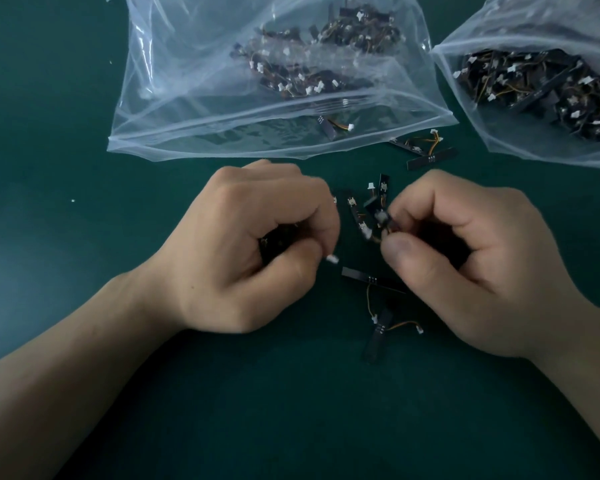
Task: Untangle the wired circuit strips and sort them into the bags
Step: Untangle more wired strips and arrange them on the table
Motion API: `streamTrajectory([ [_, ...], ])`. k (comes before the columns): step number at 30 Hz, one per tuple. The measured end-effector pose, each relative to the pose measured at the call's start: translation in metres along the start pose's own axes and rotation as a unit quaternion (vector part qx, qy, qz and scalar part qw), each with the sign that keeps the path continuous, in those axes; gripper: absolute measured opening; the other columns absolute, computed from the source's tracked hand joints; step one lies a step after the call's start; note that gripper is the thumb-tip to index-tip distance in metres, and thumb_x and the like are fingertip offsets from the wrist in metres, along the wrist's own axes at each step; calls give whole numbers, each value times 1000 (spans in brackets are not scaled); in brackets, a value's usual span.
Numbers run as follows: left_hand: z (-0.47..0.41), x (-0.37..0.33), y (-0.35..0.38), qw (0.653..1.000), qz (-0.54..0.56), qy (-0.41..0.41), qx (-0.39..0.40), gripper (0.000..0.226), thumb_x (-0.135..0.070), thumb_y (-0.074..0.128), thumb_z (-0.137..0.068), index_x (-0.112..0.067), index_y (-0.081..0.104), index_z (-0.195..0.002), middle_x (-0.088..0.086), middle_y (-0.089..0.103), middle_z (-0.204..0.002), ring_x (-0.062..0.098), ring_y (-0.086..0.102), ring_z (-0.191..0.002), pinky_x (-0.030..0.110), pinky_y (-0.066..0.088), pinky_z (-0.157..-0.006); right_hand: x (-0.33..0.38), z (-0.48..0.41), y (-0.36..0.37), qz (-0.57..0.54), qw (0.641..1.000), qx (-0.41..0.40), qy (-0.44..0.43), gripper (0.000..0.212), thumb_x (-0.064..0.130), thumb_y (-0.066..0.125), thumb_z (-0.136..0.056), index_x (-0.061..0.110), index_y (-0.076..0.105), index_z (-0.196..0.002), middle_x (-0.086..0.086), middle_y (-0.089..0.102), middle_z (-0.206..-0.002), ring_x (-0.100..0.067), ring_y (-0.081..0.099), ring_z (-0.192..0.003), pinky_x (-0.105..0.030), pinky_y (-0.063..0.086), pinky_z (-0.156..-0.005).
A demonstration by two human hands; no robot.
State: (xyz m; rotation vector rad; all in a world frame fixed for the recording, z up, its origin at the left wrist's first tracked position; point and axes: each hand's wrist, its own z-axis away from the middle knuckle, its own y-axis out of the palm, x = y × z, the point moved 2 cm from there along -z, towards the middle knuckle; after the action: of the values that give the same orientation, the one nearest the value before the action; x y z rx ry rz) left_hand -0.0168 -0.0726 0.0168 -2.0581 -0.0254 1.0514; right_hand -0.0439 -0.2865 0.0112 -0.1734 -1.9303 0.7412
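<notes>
bags [187, 116] at back — loose strips [371, 279] on mat [84, 237]

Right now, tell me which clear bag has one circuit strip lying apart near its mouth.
The big bag beyond the left hand: a lone circuit strip lies by its zip edge. The right-edge bag keeps its strips heaped together.

Our left hand [250, 244], just below the big clear bag [187, 98], curls round a few dark strips [274, 242]. Below the bag's right corner our right hand [471, 258] pinches a tangled cluster of wired strips [364, 216]. Loose strips [430, 159] lie by that corner; a second bag [541, 26] sits to the bag's right.
</notes>
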Motion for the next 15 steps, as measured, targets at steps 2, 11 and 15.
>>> streamTrajectory([
  [2,0,0,-2,999,10,8,31,13,-10,49,-72,-9,59,-65,-5,53,-63,16,45,-63,28,35,-70,5,3,0,-9,998,51,-39,10,19,62,-93,15,60,-84,9,57,-69,-9,53,-58,-18,40,-56],
  [11,1,-3,3,984,-82,43,150,5,-18,53,-61,-18,56,-56,-6,51,-59,24,44,-64,44,35,-70,-6,5,-3,139,976,128,-106,11,20,69,-88,18,63,-79,11,53,-71,-13,48,-61,-38,41,-54],
  [15,0,-5,6,979,-121,47,155,7,-13,60,-56,-19,57,-59,-7,50,-64,22,42,-69,44,35,-69,-12,5,-11,168,974,107,-107,9,20,70,-92,18,69,-83,9,61,-75,-15,56,-64,-38,45,-53],
])
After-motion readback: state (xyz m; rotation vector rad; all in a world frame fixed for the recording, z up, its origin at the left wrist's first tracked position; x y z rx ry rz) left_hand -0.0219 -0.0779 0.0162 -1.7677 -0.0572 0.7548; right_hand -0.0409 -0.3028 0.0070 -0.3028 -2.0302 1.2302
